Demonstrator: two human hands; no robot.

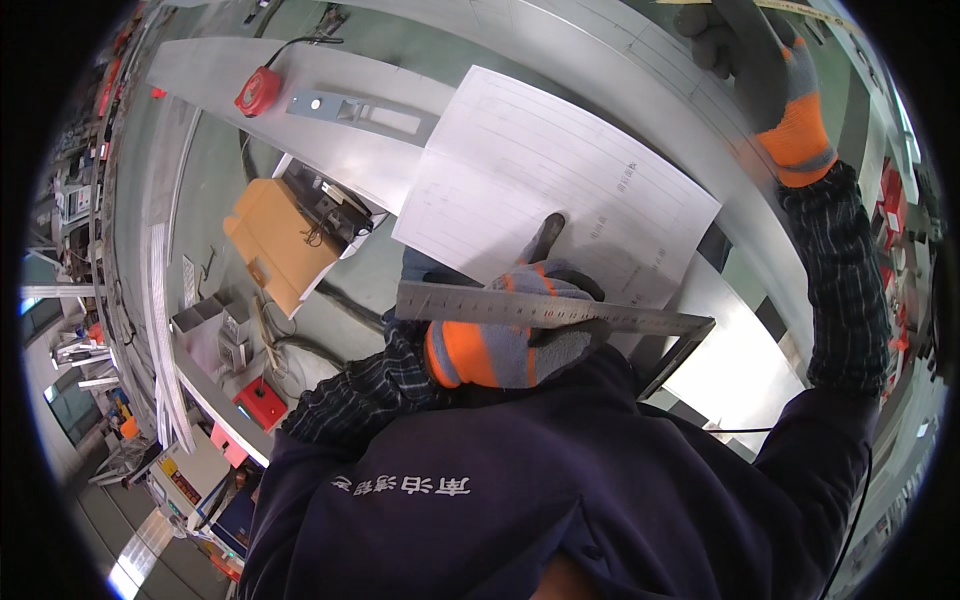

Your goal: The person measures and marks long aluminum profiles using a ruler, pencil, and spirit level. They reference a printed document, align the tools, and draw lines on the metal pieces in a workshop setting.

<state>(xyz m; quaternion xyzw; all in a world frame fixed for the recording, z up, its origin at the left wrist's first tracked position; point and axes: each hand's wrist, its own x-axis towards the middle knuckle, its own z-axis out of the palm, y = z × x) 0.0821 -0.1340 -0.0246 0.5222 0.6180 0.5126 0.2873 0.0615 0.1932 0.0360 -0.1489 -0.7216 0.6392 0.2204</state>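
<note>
My left hand (510,340), in a grey and orange work glove, grips a steel ruler (640,318). A dark bar meets the ruler's right end at an angle, like a try square's stock. The same hand lies at the lower edge of a large white printed sheet (560,150), one finger stretched over the paper. Up at the top right, my right hand (765,75) wears a matching glove and rests by a long silvery metal profile. Its fingers are bent, partly cut off by the frame edge, beside a yellow marked strip (810,10); what they hold is hidden.
On another metal profile lie a red tape measure (260,91) and a blue-grey slotted plate (355,112). Below it stands an open cardboard box (275,238) with black parts inside. A red box (260,402) and cut metal profiles (232,338) sit at lower left.
</note>
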